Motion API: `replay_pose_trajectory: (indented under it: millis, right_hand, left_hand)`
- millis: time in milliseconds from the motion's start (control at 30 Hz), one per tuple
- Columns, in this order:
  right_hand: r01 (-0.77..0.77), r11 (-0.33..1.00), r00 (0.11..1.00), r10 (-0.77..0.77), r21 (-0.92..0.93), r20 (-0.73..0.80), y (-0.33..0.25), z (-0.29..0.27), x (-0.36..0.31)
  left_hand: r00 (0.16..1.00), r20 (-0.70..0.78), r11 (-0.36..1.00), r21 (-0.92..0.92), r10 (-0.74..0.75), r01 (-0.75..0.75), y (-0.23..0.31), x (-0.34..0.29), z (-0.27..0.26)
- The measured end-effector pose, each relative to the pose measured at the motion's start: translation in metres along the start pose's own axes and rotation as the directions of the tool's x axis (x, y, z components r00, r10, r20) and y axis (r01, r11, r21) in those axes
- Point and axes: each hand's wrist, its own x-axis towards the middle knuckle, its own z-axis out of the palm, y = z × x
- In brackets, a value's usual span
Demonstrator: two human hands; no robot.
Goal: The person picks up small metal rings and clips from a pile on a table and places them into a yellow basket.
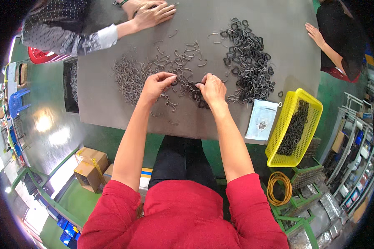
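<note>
My left fingers [167, 75] pinch a small dark piece [174, 82] over the table [282, 25], my right fingers [206, 79] a second dark piece [197, 84]; the yellow basket [284, 160] is part-filled, but many wire hooks [131, 79] and black rings [251, 62] look left to handle

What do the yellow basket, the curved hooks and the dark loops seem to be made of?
Yellow basket: probably moulded plastic, bright and even-coloured, with perforated walls.
Curved hooks: likely bare metal wire, thin, grey, faintly shiny.
Dark loops: blackish finish, perhaps coated metal or plastic; too small to tell.
</note>
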Motion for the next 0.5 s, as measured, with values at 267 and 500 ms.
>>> replay_pose_trajectory:
  millis: [267, 500]
  right_hand:
    - [-0.121, 0.938, 0.990, 0.140, 0.325, -0.035, 0.032, -0.024, -0.002]
    - [0.041, 0.998, 0.998, -0.043, -0.037, -0.050, 0.000, -0.003, -0.010]
  left_hand:
    - [0.984, 0.177, 0.897, -0.439, 0.035, 0.047, -0.009, -0.001, 0.000]
    - [0.814, -0.181, 0.621, 0.740, 0.551, -0.256, -0.036, 0.000, 0.072]
